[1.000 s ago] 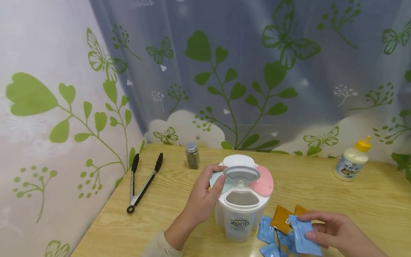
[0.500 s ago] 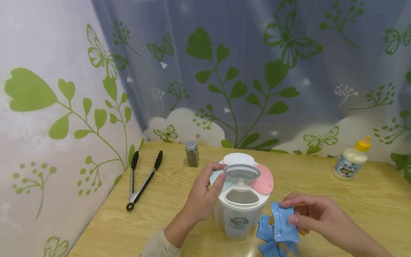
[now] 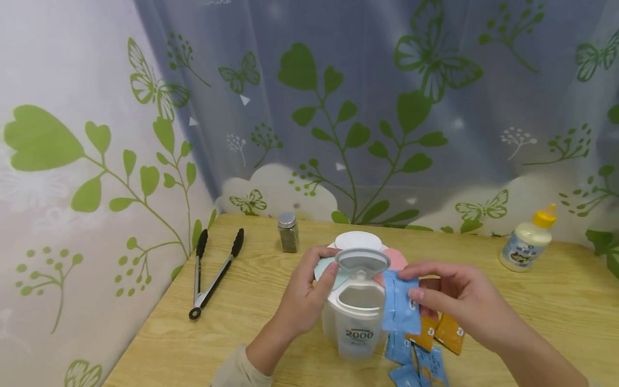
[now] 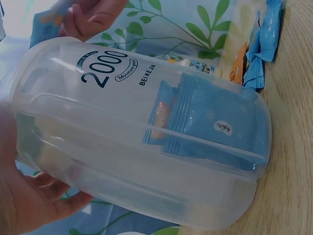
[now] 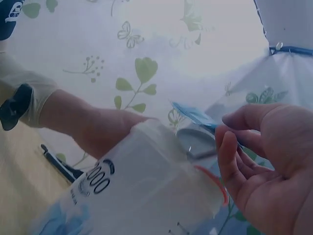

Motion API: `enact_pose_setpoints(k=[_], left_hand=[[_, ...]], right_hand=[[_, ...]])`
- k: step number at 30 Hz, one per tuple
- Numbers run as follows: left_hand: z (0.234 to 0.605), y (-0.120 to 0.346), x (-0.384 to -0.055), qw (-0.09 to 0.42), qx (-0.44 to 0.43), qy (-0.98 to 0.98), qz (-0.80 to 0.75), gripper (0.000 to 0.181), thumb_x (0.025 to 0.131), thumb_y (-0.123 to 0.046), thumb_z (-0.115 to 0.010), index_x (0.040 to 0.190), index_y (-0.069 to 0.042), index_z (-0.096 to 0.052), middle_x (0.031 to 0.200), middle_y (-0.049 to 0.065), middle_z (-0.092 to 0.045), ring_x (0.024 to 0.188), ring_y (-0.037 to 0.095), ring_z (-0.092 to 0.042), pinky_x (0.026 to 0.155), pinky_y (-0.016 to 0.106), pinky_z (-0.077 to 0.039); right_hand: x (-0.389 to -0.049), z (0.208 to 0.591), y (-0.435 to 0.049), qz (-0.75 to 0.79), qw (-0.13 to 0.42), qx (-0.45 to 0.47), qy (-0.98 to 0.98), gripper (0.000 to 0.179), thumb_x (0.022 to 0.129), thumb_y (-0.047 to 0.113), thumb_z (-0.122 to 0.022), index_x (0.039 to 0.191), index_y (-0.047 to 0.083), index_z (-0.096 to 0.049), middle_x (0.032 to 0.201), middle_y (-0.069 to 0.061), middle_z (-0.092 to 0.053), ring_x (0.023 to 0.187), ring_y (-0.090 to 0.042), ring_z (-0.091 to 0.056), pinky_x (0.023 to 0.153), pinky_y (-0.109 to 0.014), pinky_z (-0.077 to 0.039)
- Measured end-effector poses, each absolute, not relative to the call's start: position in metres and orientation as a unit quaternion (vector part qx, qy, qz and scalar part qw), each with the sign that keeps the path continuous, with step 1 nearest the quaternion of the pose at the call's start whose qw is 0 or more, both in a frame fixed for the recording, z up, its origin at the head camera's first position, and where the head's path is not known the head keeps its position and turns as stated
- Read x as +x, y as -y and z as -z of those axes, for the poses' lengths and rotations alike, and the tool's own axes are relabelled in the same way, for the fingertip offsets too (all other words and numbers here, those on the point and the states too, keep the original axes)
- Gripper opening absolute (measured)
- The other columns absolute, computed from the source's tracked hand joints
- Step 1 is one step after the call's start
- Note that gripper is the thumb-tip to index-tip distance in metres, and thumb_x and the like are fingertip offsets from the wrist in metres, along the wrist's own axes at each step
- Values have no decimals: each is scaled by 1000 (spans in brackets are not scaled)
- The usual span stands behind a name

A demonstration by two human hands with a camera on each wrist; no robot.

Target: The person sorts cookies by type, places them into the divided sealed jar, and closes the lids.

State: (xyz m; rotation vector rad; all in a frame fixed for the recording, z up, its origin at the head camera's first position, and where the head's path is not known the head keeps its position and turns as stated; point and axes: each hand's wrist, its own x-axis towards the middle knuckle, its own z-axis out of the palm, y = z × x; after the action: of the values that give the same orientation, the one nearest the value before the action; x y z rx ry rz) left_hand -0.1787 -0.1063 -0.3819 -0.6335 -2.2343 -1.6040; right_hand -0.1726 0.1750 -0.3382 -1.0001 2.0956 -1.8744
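Note:
In the head view my right hand (image 3: pixel 459 293) pinches a blue snack packet (image 3: pixel 402 303) between thumb and fingers, just right of the container's open front mouth. My left hand (image 3: pixel 307 295) grips the top left of the clear, white-topped storage container (image 3: pixel 359 317), its thumb near the raised grey flip lid (image 3: pixel 362 260). The left wrist view shows blue packets (image 4: pixel 215 122) lying inside the front compartment. Several blue packets (image 3: pixel 430 365) and orange packets (image 3: pixel 451 332) lie on the table by the container, below my right hand.
Metal tongs (image 3: pixel 213 279) with black grips lie spread at the left. A small glass spice jar (image 3: pixel 288 234) stands behind the container. Far right is a bottle (image 3: pixel 526 244) with a yellow nozzle cap. A patterned curtain (image 3: pixel 338 107) hangs behind the wooden table (image 3: pixel 169 344).
My right hand has carried the blue packet up and left, from over the loose packets to beside the container's mouth. My left hand keeps its hold on the container.

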Motion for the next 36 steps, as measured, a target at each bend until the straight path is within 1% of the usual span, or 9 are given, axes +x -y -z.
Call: enact_pose_setpoints(k=[4, 6, 8, 11, 19, 23, 26, 31, 36], left_hand=[[381, 106, -178, 161, -219, 784, 558, 23, 103, -18, -51, 125, -12, -56, 134, 3, -60, 126, 19, -56, 102, 36, -49], [381, 106, -178, 162, -218, 785, 556, 23, 103, -18, -51, 125, -12, -56, 134, 2, -60, 127, 19, -55, 103, 37, -48], [382, 105, -178, 163, -219, 786, 555, 24, 103, -18, -51, 125, -12, -56, 134, 2, -60, 128, 19, -55, 104, 37, -48], [382, 105, -179, 162, -221, 786, 554, 24, 103, -19, -50, 126, -12, -56, 135, 2, -60, 130, 19, -54, 106, 39, -47], [382, 105, -178, 162, -213, 789, 553, 24, 103, -20, -50, 126, -13, -56, 135, 1, -61, 129, 19, -55, 104, 41, -48], [383, 105, -178, 166, -217, 788, 552, 24, 103, -19, -50, 125, -13, -56, 134, 2, -61, 126, 19, -56, 102, 37, -49], [384, 106, -178, 170, -219, 787, 551, 23, 103, -18, -51, 125, -13, -57, 133, 2, -62, 124, 19, -57, 101, 35, -50], [383, 106, -179, 173, -221, 785, 553, 23, 103, -18, -51, 125, -13, -57, 133, 2, -62, 124, 18, -57, 100, 35, -50], [383, 105, -180, 171, -224, 784, 554, 23, 103, -18, -51, 125, -13, -57, 133, 3, -62, 125, 18, -57, 100, 35, -50]], right_hand=[[-170, 327, -160, 647, 36, -329, -687, 36, 95, -11, -55, 127, 3, -65, 106, 2, -72, 74, -15, -64, 65, -28, -55], [-170, 324, -153, 651, 1, -343, -677, 37, 93, -14, -57, 126, 1, -65, 111, 1, -71, 76, -14, -66, 68, -27, -56], [-169, 323, -147, 653, -25, -355, -668, 37, 91, -16, -57, 124, -1, -66, 112, -1, -70, 80, -14, -69, 71, -27, -59], [-169, 322, -141, 647, -53, -377, -660, 34, 90, -18, -57, 122, -6, -65, 120, -3, -65, 82, -15, -71, 72, -29, -60], [-166, 324, -141, 601, -65, -358, -711, 28, 90, -15, -61, 116, -6, -67, 120, -1, -64, 84, -16, -71, 72, -31, -60], [-163, 326, -142, 582, -76, -365, -723, 28, 88, -16, -62, 112, -3, -70, 122, 1, -67, 100, -13, -68, 74, -27, -59], [-162, 330, -142, 589, -78, -386, -706, 29, 87, -19, -60, 109, -4, -70, 119, -3, -68, 102, -14, -68, 73, -28, -59], [-161, 337, -143, 596, -53, -406, -691, 28, 89, -19, -57, 112, -7, -68, 119, -10, -68, 92, -16, -68, 71, -29, -59], [-159, 340, -151, 617, -5, -405, -675, 31, 90, -20, -54, 118, -8, -63, 120, -4, -69, 81, -13, -66, 65, -29, -58]])
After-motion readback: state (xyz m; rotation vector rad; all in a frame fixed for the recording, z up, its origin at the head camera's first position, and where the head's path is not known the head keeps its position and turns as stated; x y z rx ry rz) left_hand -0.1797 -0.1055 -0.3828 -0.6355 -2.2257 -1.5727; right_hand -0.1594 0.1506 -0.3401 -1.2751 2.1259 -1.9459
